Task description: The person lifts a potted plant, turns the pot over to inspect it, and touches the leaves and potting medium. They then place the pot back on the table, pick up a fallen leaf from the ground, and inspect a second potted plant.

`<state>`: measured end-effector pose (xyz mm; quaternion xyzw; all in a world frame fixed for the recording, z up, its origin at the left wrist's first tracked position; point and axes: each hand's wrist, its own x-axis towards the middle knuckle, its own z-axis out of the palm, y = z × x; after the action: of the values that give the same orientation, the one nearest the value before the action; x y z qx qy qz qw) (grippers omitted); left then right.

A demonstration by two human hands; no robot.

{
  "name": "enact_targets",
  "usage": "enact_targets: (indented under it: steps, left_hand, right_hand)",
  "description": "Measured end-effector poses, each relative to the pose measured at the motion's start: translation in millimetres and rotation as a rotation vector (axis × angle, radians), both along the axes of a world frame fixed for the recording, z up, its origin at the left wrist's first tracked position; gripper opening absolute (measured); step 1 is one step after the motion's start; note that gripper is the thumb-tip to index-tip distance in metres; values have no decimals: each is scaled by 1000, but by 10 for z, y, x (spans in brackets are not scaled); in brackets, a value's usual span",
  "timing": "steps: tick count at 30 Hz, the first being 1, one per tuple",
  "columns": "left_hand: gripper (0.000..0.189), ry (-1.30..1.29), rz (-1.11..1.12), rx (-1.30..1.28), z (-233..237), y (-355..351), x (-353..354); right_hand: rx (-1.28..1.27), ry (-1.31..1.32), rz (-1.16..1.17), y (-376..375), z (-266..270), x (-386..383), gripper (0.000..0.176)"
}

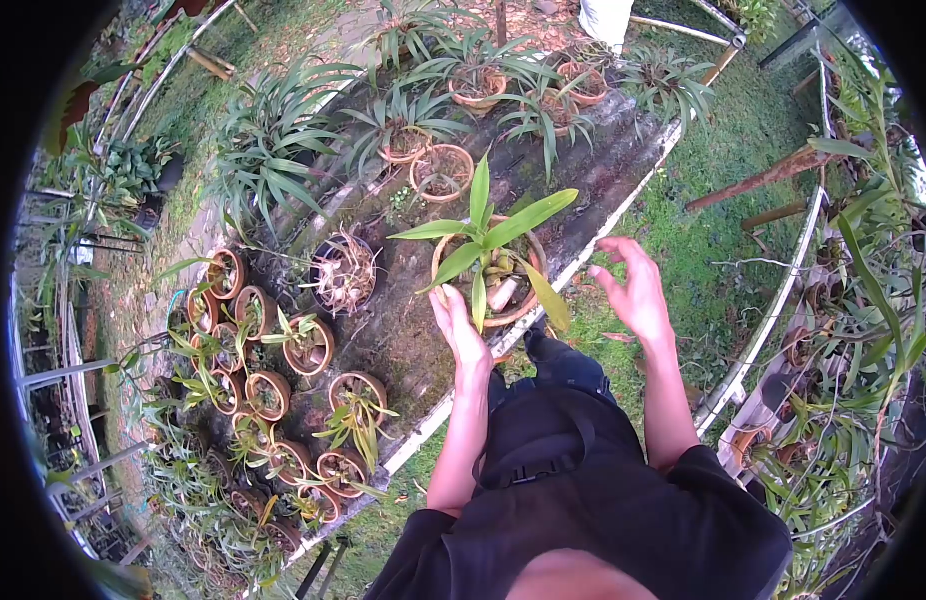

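Observation:
A terracotta pot (520,301) holding a green broad-leaved plant (488,236) stands at the near edge of a long dark bench (403,330). My left hand (460,330) rests flat against the pot's near rim, fingers stretched out, gripping nothing. To the right of the pot, above the grass, my right hand (633,290) hovers with fingers spread, clear of the pot and empty.
Many more potted plants (308,345) crowd the bench to the left and far end (443,172). A white bench edge (603,235) runs diagonally. Grass (723,220) lies to the right, with more racks of plants (843,400) beyond. A person's white-clad legs (605,18) stand at the far end.

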<state>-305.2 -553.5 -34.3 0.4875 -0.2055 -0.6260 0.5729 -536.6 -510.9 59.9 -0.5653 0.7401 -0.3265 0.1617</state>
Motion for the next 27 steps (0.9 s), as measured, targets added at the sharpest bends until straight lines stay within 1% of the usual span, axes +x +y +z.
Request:
enact_targets:
  steps: [1,2,4,7,9,10,12,13,15,16,18,21,24,26,27]
  left_hand:
    - [76,10,-29,-17,3,5,2]
    - [78,20,-58,-34,53,0,0]
    - [81,11,-72,-40,50,6,-19]
    - [81,-40,-33,-15,-29,31,-59]
    - [81,-60,-33,-12,48,46,-71]
    - [77,-77,-25,-18,91,55,-78]
    - [70,-110,-12,-34,168,53,-97]
    - [71,-122,-49,-55,180,58,-84]
    - [75,-149,-124,-96,194,74,-45]
    - [74,-173,-115,-83,184,80,-47]
    - [72,-223,-99,-53,153,101,-59]
    - [73,-207,-103,-33,154,112,-66]
    - [33,-206,-71,-146,174,104,-100]
    - [65,-165,-166,-92,72,77,-17]
    - [65,-164,-154,-78,40,81,-22]
  right_hand:
    - [81,-200,46,-14,25,71,34]
    - [32,-417,73,-30,-37,193,32]
    - [-51,-646,70,-62,-98,426,26]
    - [-53,-618,101,-73,-150,532,23]
    - [36,-542,105,-76,-54,525,21]
    - [80,-503,104,-69,-9,517,21]
    - [67,-431,122,-68,21,514,19]
    - [62,-396,132,-69,25,517,18]
    - [7,-239,197,-71,-71,474,18]
    - [-20,-160,229,-75,-109,457,18]
    - [-26,-180,195,-83,-117,484,16]
    - [-18,-166,164,-88,-145,513,15]
    - [11,-124,128,-93,-215,543,14]
    - [-15,-124,101,-78,-227,564,14]
    - [-53,-138,89,-70,-219,569,14]
